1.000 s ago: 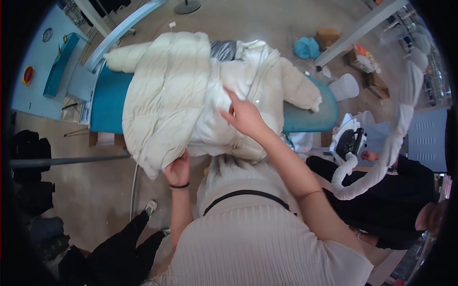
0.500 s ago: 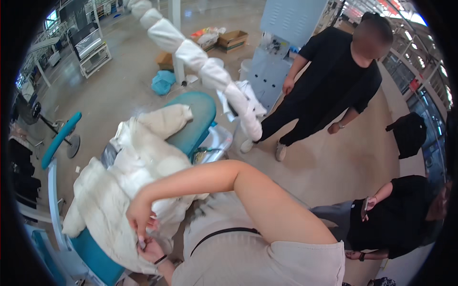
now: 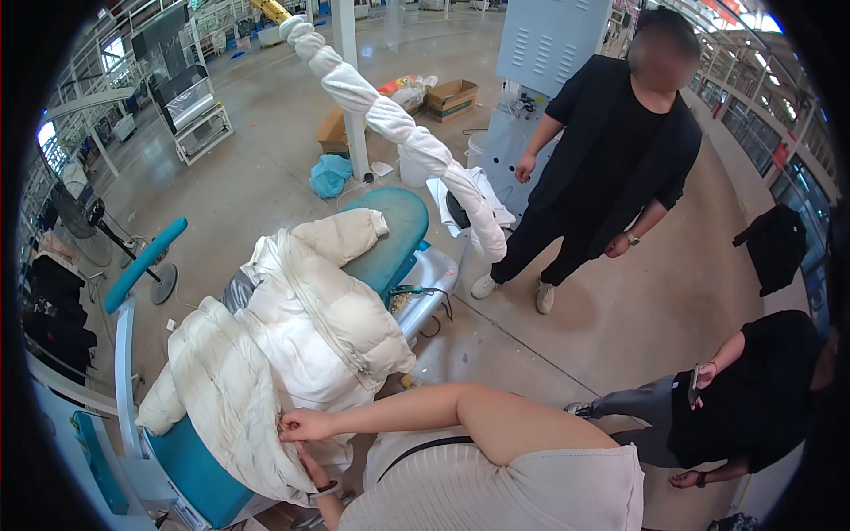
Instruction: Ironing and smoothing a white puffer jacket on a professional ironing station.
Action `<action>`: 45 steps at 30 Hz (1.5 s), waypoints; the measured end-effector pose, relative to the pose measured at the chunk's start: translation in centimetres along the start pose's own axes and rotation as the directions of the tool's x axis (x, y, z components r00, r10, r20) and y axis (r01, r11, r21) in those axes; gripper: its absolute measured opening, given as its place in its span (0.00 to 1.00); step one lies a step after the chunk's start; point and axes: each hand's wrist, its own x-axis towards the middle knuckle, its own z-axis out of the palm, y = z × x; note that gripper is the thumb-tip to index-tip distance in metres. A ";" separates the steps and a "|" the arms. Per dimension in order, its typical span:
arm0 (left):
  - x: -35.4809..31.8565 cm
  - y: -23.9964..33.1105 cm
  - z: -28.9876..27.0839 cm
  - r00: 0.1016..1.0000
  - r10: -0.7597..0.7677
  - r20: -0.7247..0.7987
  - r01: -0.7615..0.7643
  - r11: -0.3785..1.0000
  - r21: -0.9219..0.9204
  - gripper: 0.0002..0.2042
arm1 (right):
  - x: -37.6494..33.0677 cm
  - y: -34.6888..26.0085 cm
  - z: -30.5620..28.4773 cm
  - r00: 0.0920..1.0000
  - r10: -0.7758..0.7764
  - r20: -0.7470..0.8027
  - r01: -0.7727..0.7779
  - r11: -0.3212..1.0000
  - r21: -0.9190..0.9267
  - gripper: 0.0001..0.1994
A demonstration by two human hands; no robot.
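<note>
A cream puffer jacket [image 3: 235, 380] lies spread across a teal padded ironing board [image 3: 394, 217], its white lining [image 3: 305, 358] facing up. My right hand [image 3: 305, 425] reaches across from the right and pinches the near edge of the jacket with closed fingers. Just below it, my left hand [image 3: 312, 467], with a dark band at the wrist, is at the same edge and appears to grip it. The cloth partly hides the left fingers. Whatever small part lies between the fingertips cannot be made out.
A white wrapped hose [image 3: 398, 128] hangs beyond the board. A person in black [image 3: 611, 150] stands at the far right; another person [image 3: 744, 398], nearer, holds a phone. A teal padded arm [image 3: 146, 265] rises at the left. Cardboard boxes [image 3: 452, 100] and a blue bag [image 3: 330, 175] are on the floor.
My right forearm has lowered, and its hand now pinches the jacket edge from the side rather than from above. The view has shifted, so the scene sits farther right and lower.
</note>
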 end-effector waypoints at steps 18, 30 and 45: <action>-0.2 3.9 3.6 0.896 -0.408 -0.178 0.199 0.725 -0.660 0.17 | 1.1 -5.7 -7.0 0.884 0.150 0.443 -0.231 0.964 0.135 0.18; -3.0 -0.1 1.0 0.776 -0.579 -0.248 0.469 0.794 -0.388 0.16 | 1.9 6.4 -21.7 0.667 0.241 0.705 0.663 0.238 -0.710 0.08; -1.8 -4.4 1.6 0.867 -0.472 -0.159 0.338 0.791 -0.510 0.14 | -0.2 15.9 -17.6 0.448 0.188 0.874 0.889 -0.200 -0.413 0.11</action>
